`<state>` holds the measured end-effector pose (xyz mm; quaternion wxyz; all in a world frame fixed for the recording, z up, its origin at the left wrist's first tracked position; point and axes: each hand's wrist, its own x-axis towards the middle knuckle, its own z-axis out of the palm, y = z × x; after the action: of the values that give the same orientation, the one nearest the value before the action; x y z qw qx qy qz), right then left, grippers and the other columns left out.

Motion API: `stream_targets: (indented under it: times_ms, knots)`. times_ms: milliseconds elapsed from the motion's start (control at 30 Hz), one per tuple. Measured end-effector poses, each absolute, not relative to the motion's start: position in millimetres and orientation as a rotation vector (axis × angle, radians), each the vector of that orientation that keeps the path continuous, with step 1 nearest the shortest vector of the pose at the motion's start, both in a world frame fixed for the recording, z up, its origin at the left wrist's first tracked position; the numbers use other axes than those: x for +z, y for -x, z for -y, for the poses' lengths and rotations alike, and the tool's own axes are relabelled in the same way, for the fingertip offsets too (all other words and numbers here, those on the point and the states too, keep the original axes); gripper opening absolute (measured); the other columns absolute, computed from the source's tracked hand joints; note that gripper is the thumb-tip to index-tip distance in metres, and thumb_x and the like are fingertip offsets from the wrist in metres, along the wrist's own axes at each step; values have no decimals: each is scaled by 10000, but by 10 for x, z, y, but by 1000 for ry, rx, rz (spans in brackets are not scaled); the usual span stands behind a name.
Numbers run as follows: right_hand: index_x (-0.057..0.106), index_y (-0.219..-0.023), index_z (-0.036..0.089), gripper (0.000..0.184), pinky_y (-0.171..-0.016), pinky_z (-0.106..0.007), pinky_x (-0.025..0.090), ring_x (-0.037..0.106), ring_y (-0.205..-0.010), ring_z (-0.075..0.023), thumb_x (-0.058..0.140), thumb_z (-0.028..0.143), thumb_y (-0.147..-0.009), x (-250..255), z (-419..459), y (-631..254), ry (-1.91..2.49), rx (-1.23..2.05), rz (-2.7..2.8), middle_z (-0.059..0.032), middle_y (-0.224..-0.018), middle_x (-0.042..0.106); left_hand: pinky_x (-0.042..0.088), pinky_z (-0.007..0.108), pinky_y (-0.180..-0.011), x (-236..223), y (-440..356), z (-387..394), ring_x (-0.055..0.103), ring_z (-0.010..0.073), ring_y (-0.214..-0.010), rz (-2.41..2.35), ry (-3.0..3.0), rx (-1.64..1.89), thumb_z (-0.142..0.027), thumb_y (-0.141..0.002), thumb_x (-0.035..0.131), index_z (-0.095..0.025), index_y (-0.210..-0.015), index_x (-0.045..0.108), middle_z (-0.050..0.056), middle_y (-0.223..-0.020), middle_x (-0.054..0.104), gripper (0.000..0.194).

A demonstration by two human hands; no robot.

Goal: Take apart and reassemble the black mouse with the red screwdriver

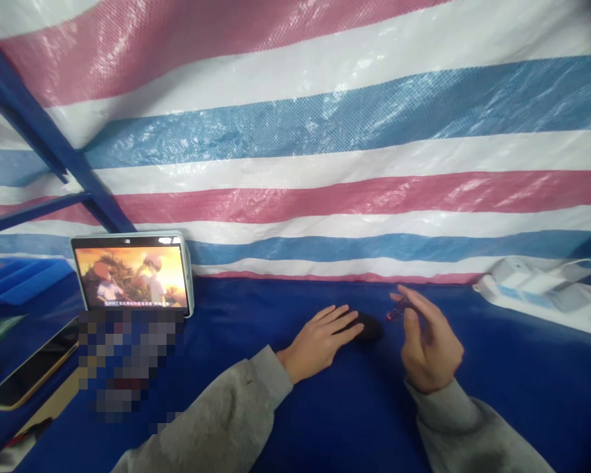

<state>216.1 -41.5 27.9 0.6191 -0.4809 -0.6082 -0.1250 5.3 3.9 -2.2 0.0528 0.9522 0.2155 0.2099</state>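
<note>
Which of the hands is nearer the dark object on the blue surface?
Left. The left hand partly covers the dark object from its left side; the right hand is apart from it, to its right.

Glossy woven-plastic sheeting in broad red, white and blue stripes (295, 125) forms the wall, its bands rippling as they descend to the far edge of a flat, deep-blue tabletop (364, 420). At left, a straight dark-blue beam (34, 121) slants down in front of the sheeting, met by a thinner blue crossbar (34, 213), with a small white scrap (70, 182) near the joint. White light glints across the plastic's creases.
</note>
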Motion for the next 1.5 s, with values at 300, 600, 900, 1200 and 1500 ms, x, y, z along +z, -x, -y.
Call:
stream_targets:
  times_ms: [300,600,900,1200,1500]
  knots:
    - [675,-1135,199,269,-833,-382,567,705,-906,-220,655,162,-869,289,394,-2197,1142,-515,1417,-82,-976,733,287,432,-1222,6,-58,-28,294,199,-1485,-658,-2889,648,-77,-990,426,-227,-1470,425,48,-1537,437,503]
    - [666,-1180,208,301,-805,-356,562,695,-899,-209,577,130,-903,286,394,-2220,1155,-516,1387,-80,-993,723,300,432,-1220,-12,-48,-40,299,199,-1483,-647,-2886,676,-77,-984,446,-227,-1474,419,48,-1542,430,514]
    - [610,-1298,210,433,-831,-398,569,694,-956,-235,610,102,-879,260,401,-2196,1136,-475,1406,-96,-1058,727,311,430,-1217,5,-51,-39,323,205,-1473,-663,-2889,666,-95,-995,444,-226,-1459,440,44,-1540,431,482]
    - [660,-1233,233,412,-777,-358,602,706,-924,-217,688,113,-840,350,444,-2143,1135,-536,1370,-90,-1100,707,318,438,-1210,2,-45,-39,327,210,-1471,-657,-2890,666,-91,-995,437,-231,-1470,425,47,-1539,433,495]
    - [657,-1229,228,405,-798,-374,606,720,-952,-238,658,91,-848,317,433,-2171,1108,-554,1403,-75,-1056,743,311,426,-1216,7,-47,-35,315,197,-1476,-661,-2886,670,-94,-991,445,-232,-1467,431,56,-1532,444,496]
